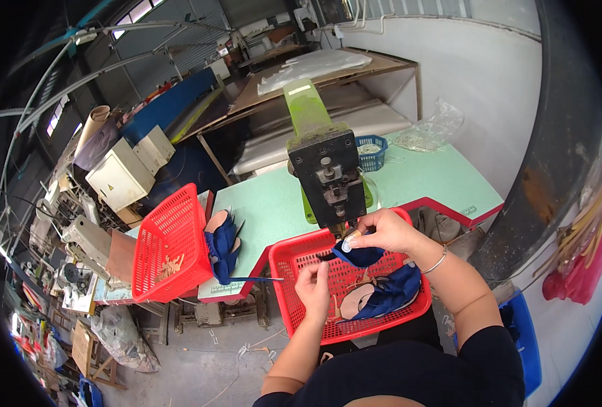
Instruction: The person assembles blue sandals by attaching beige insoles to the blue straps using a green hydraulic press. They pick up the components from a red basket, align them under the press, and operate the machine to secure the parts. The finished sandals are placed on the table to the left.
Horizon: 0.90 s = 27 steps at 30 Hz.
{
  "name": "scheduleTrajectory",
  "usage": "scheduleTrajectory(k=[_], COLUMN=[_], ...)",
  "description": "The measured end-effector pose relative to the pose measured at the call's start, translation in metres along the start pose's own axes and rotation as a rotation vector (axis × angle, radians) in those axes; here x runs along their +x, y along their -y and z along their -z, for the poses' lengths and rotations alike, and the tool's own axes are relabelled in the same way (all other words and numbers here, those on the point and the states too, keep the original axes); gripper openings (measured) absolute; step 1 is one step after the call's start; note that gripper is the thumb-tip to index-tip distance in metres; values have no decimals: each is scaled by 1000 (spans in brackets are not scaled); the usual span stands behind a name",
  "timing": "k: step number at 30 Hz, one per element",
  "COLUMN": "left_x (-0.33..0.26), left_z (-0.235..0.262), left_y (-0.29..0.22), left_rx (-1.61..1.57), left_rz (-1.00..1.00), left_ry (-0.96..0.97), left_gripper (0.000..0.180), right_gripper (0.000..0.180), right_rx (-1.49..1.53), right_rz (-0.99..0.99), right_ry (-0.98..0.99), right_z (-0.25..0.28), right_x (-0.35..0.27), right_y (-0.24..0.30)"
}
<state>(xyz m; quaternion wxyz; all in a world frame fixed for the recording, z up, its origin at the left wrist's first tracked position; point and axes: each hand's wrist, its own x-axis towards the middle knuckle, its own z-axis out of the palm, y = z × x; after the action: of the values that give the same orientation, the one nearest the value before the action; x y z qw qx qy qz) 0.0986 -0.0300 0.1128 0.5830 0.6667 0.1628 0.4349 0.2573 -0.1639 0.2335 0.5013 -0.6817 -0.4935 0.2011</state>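
Note:
My right hand [385, 234] grips a dark blue fabric piece [362, 258], which looks like a shoe upper, right under the head of a green and black bench machine [324, 173]. A bandage-like wrap covers one of its fingers. Lower and to the left, my left hand [313, 288] is closed in a pinch at the end of a short dark strap [326, 257] that runs toward the blue piece. Below both hands sits a red plastic basket [288, 292], holding more blue fabric pieces [392, 295] with tan parts. The machine's tip partly hides where it meets the piece.
On the pale green table [423, 180] stand a small blue basket [371, 154] and a clear plastic bag [436, 129]. At left, another red basket [172, 244] tilts beside blue pieces [223, 247]. A dark pillar [552, 149] rises at right, near a blue bin [525, 339].

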Motion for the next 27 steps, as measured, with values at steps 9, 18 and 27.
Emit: scheduleTrajectory(k=[9, 18, 27], left_x=[58, 45, 25], left_z=[6, 30, 16], left_y=[-30, -35, -6], left_rx=[-115, 210, 95], left_rz=[154, 75, 260], left_ry=[372, 713, 562], left_gripper=[17, 14, 11], right_gripper=[20, 35, 20], right_rx=[337, -290, -61], right_rz=[48, 338, 158], right_ry=[-346, -277, -244], right_z=[-53, -80, -72], right_x=[-16, -27, -55], right_y=[-22, -29, -73])
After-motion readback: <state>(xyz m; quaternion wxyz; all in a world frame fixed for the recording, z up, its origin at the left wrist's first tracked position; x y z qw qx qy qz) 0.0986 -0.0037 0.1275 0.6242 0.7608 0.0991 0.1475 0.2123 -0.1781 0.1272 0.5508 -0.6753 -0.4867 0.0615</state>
